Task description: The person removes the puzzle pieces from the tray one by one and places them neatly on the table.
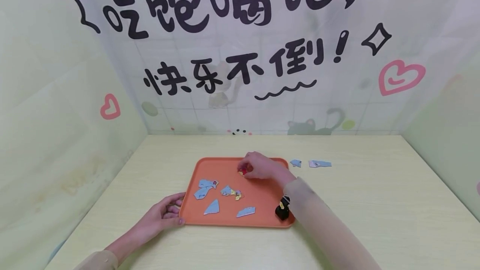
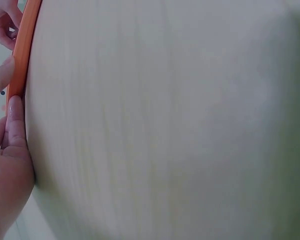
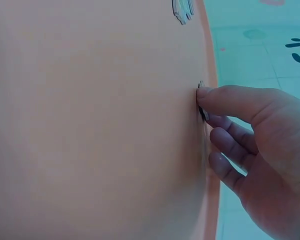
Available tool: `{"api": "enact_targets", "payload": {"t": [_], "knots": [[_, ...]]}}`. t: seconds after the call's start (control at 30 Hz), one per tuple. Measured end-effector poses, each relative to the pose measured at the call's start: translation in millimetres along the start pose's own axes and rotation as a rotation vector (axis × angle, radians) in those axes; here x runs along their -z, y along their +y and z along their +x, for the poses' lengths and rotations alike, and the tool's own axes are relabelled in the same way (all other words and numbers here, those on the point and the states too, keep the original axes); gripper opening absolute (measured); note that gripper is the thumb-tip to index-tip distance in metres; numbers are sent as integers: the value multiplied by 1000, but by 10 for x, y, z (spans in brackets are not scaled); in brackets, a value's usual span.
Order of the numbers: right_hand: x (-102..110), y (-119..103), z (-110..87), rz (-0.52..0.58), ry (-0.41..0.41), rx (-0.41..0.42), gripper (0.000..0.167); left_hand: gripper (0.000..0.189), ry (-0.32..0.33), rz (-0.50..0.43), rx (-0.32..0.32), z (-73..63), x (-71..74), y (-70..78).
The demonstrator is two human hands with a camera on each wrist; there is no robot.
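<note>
An orange tray [image 1: 262, 216] lies on the table with several irregular light-blue picture pieces on it. My left hand [image 1: 163, 213] grips the tray at its near left corner, thumb at the rim and fingers curled by the side. Over the tray's far right part, my right hand [image 1: 259, 166] pinches a small red and yellow piece [image 1: 243, 171] between thumb and fingertips, close to the tray surface. That piece shows edge-on in the right wrist view, mostly covered by the thumb. Two overlapping pieces [image 1: 202, 193] lie at the left, with a blue-and-yellow cluster [image 1: 231, 192] beside them.
Near the tray's front lie a triangular piece [image 1: 212, 207] and a long piece [image 1: 246, 211]. Beyond the right rim, two more pieces, a small one [image 1: 296, 163] and a strip [image 1: 320, 163], lie on the table. A black object [image 1: 282, 212] shows beside the right sleeve.
</note>
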State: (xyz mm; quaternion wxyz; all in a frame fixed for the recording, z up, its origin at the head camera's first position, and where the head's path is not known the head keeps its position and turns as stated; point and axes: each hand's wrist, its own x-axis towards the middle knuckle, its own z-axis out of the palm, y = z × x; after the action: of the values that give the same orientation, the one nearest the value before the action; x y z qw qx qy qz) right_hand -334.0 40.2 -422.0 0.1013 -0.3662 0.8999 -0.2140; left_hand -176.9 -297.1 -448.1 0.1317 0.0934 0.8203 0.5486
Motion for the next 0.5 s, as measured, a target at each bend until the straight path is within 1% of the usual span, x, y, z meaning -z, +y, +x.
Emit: {"api": "enact_targets", "payload": {"t": [0.2, 0.37, 0.5], "knots": [[26, -5, -4, -21, -22, 21, 23, 82, 4, 2, 1, -3, 0, -7], [42, 9, -20, 15, -41, 56, 23, 82, 0, -2, -3, 0, 3, -10], [38, 19, -35, 27, -59, 92, 27, 82, -1, 0, -5, 3, 6, -6]]}}
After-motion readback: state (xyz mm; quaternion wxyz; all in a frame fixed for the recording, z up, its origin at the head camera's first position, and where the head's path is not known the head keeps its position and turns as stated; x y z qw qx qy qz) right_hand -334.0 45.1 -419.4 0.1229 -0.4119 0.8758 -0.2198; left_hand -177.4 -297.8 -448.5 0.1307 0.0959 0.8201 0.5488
